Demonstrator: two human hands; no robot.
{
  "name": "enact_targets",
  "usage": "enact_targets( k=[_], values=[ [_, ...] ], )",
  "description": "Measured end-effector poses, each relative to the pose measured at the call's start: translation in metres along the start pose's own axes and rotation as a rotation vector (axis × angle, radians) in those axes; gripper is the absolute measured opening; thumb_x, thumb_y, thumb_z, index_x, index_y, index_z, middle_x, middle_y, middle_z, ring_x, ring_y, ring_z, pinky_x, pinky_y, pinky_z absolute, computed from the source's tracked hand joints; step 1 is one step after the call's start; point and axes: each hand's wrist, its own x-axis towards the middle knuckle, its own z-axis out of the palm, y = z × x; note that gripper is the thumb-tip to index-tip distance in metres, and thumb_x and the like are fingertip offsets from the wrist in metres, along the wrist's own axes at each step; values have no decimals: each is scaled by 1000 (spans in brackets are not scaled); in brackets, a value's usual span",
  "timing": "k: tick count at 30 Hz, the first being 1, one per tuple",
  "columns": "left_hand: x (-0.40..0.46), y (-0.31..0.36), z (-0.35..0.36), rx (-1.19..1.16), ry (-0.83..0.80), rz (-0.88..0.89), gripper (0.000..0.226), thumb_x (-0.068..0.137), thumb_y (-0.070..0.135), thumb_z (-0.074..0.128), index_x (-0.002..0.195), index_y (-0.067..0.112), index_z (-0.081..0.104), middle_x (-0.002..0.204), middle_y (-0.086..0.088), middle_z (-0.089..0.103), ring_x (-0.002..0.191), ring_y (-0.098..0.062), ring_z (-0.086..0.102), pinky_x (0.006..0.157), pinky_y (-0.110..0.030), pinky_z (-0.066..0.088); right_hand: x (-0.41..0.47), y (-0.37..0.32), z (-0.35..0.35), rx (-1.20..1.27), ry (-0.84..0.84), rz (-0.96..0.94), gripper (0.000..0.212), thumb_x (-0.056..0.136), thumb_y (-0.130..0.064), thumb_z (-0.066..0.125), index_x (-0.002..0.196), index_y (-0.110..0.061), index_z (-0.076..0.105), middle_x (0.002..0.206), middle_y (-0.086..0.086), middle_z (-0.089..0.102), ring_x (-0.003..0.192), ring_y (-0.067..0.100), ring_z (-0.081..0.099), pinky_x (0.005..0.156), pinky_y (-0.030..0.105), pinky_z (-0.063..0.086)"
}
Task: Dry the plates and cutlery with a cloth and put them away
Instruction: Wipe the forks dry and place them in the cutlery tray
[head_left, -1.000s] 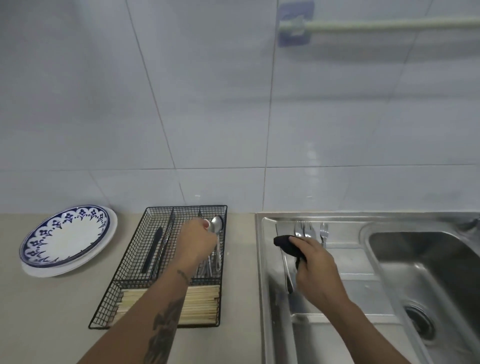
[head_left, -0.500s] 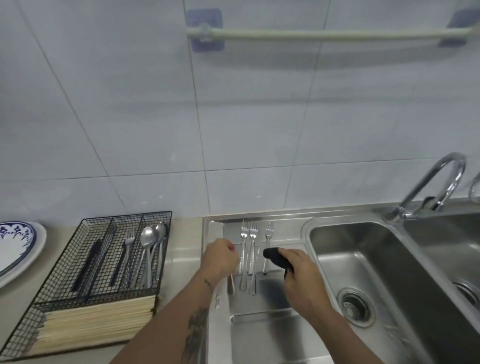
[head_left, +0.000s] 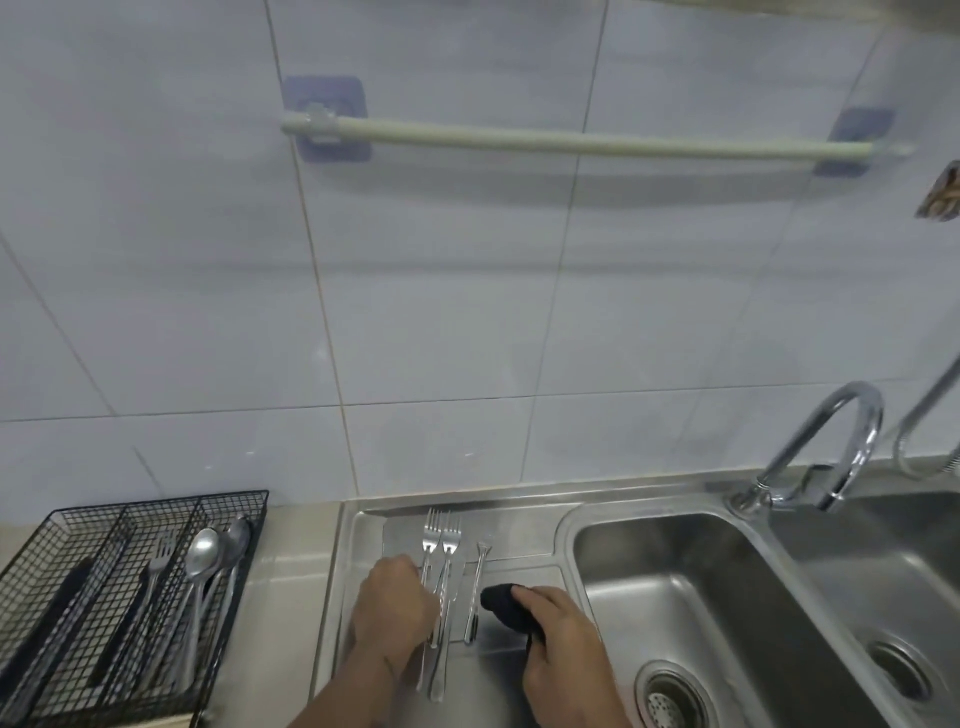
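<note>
Head view looks down past a wide tiled wall (head_left: 467, 312), filling the upper frame, with a pale towel rail (head_left: 571, 141) fixed across it. Along the bottom right sits a steel double sink (head_left: 675, 587) with a curved tap (head_left: 831, 447); its drainboard (head_left: 519, 525) takes the bottom centre. At lower left a black wire tray (head_left: 67, 525) stands on the tabletop (head_left: 291, 561), already holding spoons (head_left: 202, 551), one fork and some dark-handled pieces, so part of the cutlery looks dried and put away. No plates show in this view, so I cannot tell how they stand.

Three forks (head_left: 451, 540) are left on the drainboard, tines toward the wall, two side by side and one a little apart to the right. The left hand (head_left: 392, 608) is down over the handles of the left pair, fingers curled as if taking hold of one, though the grip itself is hidden. The right hand (head_left: 558, 639) has its fingers clenched round a bunched black cloth (head_left: 501, 605), just right of the third fork. I judge the job well along, with these forks still to wipe and stow.
</note>
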Motion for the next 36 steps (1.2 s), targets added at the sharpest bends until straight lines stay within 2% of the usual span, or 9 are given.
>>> enact_targets(
  k=[4, 10, 13, 16, 20, 23, 27, 33, 36],
  values=[
    [1, 0, 2, 16, -1, -17, 19, 83, 14, 60, 101, 19, 66, 91, 4, 59, 80, -12, 61, 76, -31, 58, -3, 3, 7, 17, 12, -7, 56, 69, -7, 43, 112, -32, 68, 110, -22, 59, 101, 9, 59, 92, 19, 46],
    [3, 0, 1, -4, -18, -67, 5, 84, 12, 62, 87, 16, 63, 83, 3, 60, 73, -11, 62, 71, -30, 60, -11, 12, 4, 66, 94, -4, 51, 66, -8, 47, 104, -33, 70, 102, -24, 61, 90, 1, 59, 85, -1, 36],
    [6, -1, -1, -20, -35, -100, 4, 81, 17, 63, 77, 15, 62, 78, 1, 64, 70, -14, 63, 70, -32, 60, -14, 11, 2, 118, 159, 9, 41, 70, -15, 51, 99, -36, 70, 94, -27, 60, 85, -6, 57, 82, 1, 39],
    [7, -1, -5, -42, -60, -112, 7, 80, 17, 58, 76, 13, 62, 76, -2, 65, 70, -17, 64, 64, -28, 56, -16, 11, -1, 100, 178, 25, 41, 71, -23, 42, 98, -36, 71, 94, -28, 61, 83, -4, 58, 80, -2, 37],
    [2, -4, -16, -65, -21, -153, 8, 84, 19, 59, 82, 11, 60, 85, -5, 64, 75, -24, 60, 66, -29, 49, -15, 3, -7, 88, 130, 27, 48, 69, -10, 44, 103, -31, 71, 100, -25, 61, 91, -1, 59, 84, -2, 35],
    [-6, -8, -37, -94, 16, -162, 9, 83, 18, 60, 83, 9, 63, 91, -10, 67, 75, -28, 58, 66, -29, 49, -19, -16, -14, 63, 56, -26, 55, 71, -7, 42, 115, -29, 68, 111, -22, 58, 103, 0, 56, 93, 6, 37],
    [-32, -14, -74, -106, 60, -112, 18, 85, 20, 58, 94, 6, 66, 100, -11, 65, 85, -28, 63, 71, -31, 50, -30, -50, -20, 102, 42, -95, 55, 75, 7, 49, 118, -25, 66, 110, -23, 55, 100, -14, 50, 97, 5, 35],
    [-83, -31, -116, -68, 167, 89, 12, 92, 23, 51, 98, 20, 61, 101, 2, 52, 83, -13, 52, 74, -28, 44, -56, -92, -14, 106, 38, -178, 59, 75, 11, 48, 122, -22, 64, 115, -19, 55, 105, -3, 51, 97, 5, 32],
    [-106, -41, -132, -43, 200, 174, 11, 96, 25, 51, 98, 25, 62, 98, 8, 48, 85, -10, 52, 73, -27, 42, -65, -114, -9, 98, 76, -254, 59, 76, 9, 49, 124, -23, 62, 116, -20, 52, 107, -4, 50, 100, 15, 39]
  ],
)
